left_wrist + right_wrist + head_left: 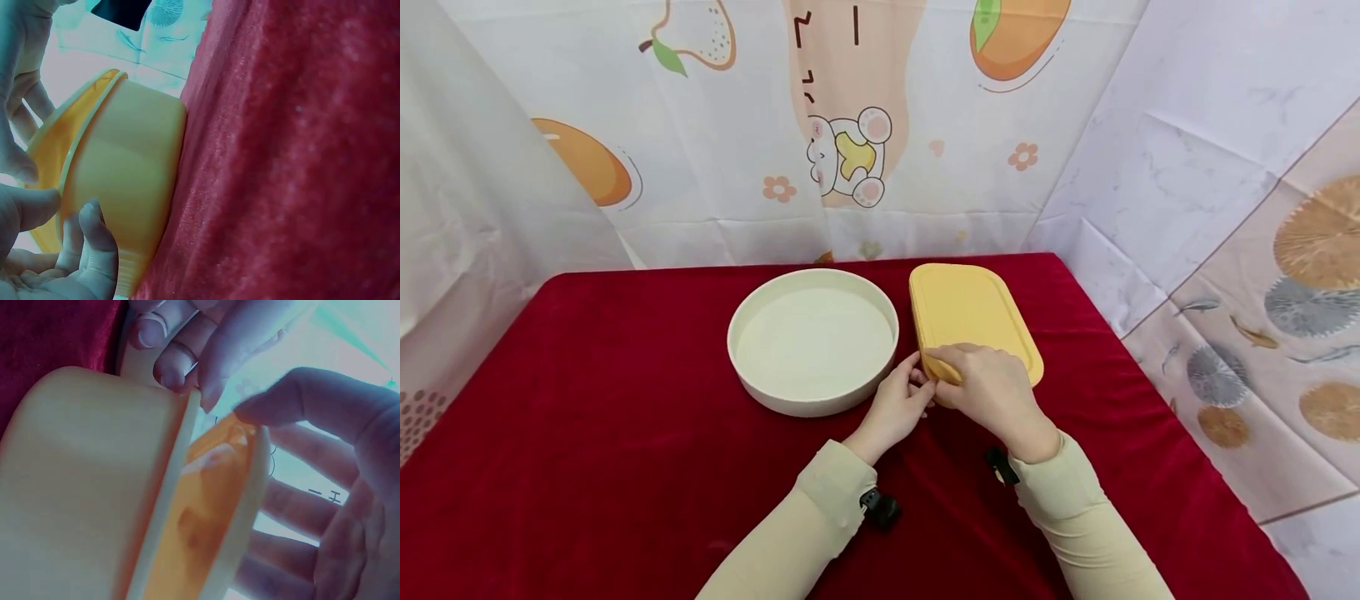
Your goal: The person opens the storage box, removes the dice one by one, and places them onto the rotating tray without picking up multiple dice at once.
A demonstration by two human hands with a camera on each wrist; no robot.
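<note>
A yellow rectangular lidded box (128, 150) stands on the red cloth. Its yellow lid (970, 304) is raised at the near left corner, so a gap shows between lid and rim in both wrist views. My right hand (1000, 392) pinches the lid's edge, thumb at the underside and fingers spread over the top. At the same corner my left hand (895, 408) grips the box rim, thumb at the rim and curled fingers against the outer wall. What lies inside the box is mostly hidden.
Left of the box stands a large round cream-coloured tray (812, 404) with a raised wall, close to my left hand. A red velvet cloth (625, 417) covers the table. Printed curtains (700, 167) hang behind and at both sides.
</note>
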